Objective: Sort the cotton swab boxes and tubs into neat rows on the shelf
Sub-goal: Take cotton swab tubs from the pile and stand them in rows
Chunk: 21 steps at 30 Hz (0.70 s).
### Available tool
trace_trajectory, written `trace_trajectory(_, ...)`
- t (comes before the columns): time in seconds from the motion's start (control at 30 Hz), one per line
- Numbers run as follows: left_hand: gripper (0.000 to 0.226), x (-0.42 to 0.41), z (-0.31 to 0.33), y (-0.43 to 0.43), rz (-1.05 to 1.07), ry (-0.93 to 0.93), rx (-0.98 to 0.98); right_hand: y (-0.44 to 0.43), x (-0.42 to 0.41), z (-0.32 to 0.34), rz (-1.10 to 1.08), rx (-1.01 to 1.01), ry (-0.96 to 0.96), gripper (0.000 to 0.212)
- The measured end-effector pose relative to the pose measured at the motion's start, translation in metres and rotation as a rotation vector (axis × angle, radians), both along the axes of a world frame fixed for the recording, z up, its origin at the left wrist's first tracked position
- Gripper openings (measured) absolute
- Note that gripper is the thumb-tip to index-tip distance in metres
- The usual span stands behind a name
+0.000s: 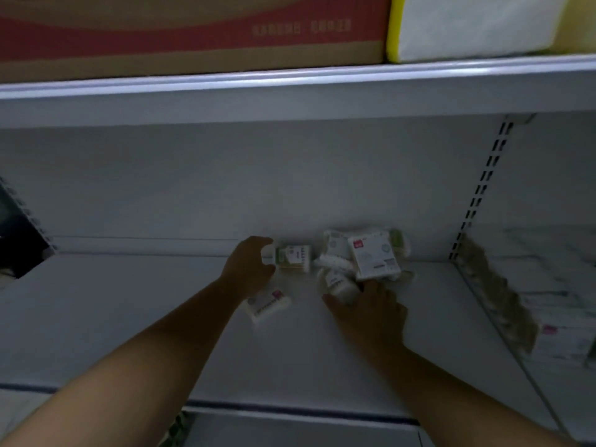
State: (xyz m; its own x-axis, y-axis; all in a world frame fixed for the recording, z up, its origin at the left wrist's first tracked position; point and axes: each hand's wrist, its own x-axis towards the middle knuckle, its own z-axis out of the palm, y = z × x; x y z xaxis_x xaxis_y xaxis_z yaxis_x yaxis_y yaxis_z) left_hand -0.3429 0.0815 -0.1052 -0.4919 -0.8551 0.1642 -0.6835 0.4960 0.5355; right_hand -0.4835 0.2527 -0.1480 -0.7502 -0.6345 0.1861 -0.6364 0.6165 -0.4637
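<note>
Gripping green-labelled box (294, 258) in left hand (250, 264), white tub (340, 283) in right hand (371, 309); if tugged, may topple adjoining pile (371, 253).

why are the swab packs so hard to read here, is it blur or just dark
Head view: both. The lower shelf sits dim under the upper shelf edge, which catches bright glare; the pile of swab packs and the box the left hand grips are blurred, print unreadable; the slotted upright leans, likely lens distortion.

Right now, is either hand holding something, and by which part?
Left hand grips the green box by its left end; right hand clasps a white tub's near side.
</note>
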Motion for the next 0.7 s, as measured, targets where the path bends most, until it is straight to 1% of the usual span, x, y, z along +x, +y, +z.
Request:
trace_trajectory(0.17, 0.060, -0.023, -0.002, -0.024, -0.215, -0.145, -0.096, 0.002, 0.000, 0.006, 0.039, -0.073, -0.129, 0.052)
trace_trajectory(0.27, 0.056, -0.026, 0.001, -0.032, -0.336, -0.264, -0.137, 0.008, 0.002, 0.010, 0.079, -0.138, -0.270, 0.054)
trace_trajectory(0.3, 0.054, -0.026, 0.002, -0.034, -0.372, -0.280, -0.137, 0.010, 0.002, 0.013, 0.095, -0.147, -0.314, 0.056)
trace_trajectory(0.33, 0.052, -0.025, 0.003, -0.036, -0.394, -0.256, -0.104, 0.012, 0.001, 0.016, 0.116, -0.152, -0.369, 0.057)
trace_trajectory(0.37, 0.048, -0.022, 0.004, -0.038, -0.404, -0.196, -0.030, 0.015, 0.001, 0.020, 0.137, -0.161, -0.441, 0.058)
trace_trajectory(0.43, 0.040, -0.013, 0.007, -0.042, -0.391, -0.053, 0.182, 0.025, 0.003, 0.024, 0.180, -0.207, -0.572, 0.054)
trace_trajectory(0.47, 0.035, -0.008, 0.010, -0.044, -0.397, 0.016, 0.307, 0.033, 0.005, 0.024, 0.190, -0.241, -0.595, 0.049)
trace_trajectory(0.53, 0.027, 0.003, 0.020, -0.047, -0.480, 0.169, 0.587, 0.048, 0.013, 0.022, 0.170, -0.310, -0.583, 0.042)
trace_trajectory(0.6, 0.036, 0.010, 0.032, -0.044, -0.584, 0.264, 0.800, 0.064, 0.021, 0.023, 0.123, -0.386, -0.613, 0.041)
trace_trajectory(0.67, 0.049, 0.010, 0.041, -0.034, -0.673, 0.309, 0.953, 0.078, 0.023, 0.027, 0.080, -0.431, -0.707, 0.042)
trace_trajectory(0.7, 0.051, 0.009, 0.045, -0.027, -0.709, 0.324, 1.020, 0.086, 0.024, 0.032, 0.068, -0.437, -0.765, 0.043)
